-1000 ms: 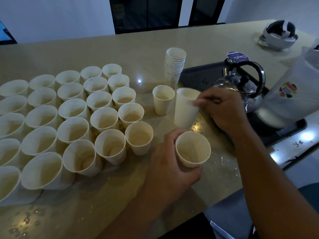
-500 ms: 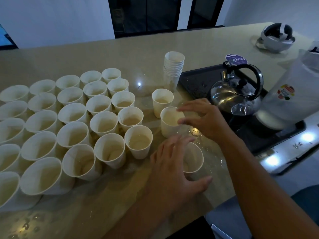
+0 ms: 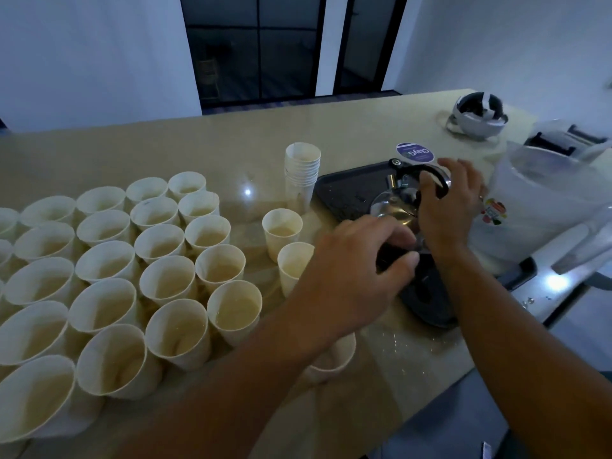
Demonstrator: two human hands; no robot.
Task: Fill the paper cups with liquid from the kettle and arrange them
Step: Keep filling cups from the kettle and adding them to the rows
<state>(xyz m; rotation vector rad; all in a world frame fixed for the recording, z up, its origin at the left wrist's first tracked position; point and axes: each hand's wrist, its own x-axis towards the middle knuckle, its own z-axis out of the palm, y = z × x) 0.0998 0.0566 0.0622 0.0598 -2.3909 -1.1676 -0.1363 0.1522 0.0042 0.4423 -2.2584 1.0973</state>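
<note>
The near cup [image 3: 331, 361] now stands released under the left forearm. The left hand [image 3: 357, 270], loosely curled, has reached the kettle [image 3: 394, 207] on the tray [image 3: 344, 190]; the right hand [image 3: 447, 207] now grips its handle.

You see the block of paper cups [image 3: 109, 286] filling the left half of the frame, standing close-packed on the counter [image 3: 198, 154]. Right of it, near the centre, two single cups [image 3: 282, 233] stand apart, with the stack of cups [image 3: 302, 175] behind them. The tray [image 3: 351, 190] lies right of the stack; on it stands the kettle [image 3: 394, 207], with the jug [image 3: 543, 207] further right. Your left hand [image 3: 357, 276] is in front of the kettle, your right hand [image 3: 450, 207] on its handle. In the upper right lies a headset [image 3: 477, 120].
</note>
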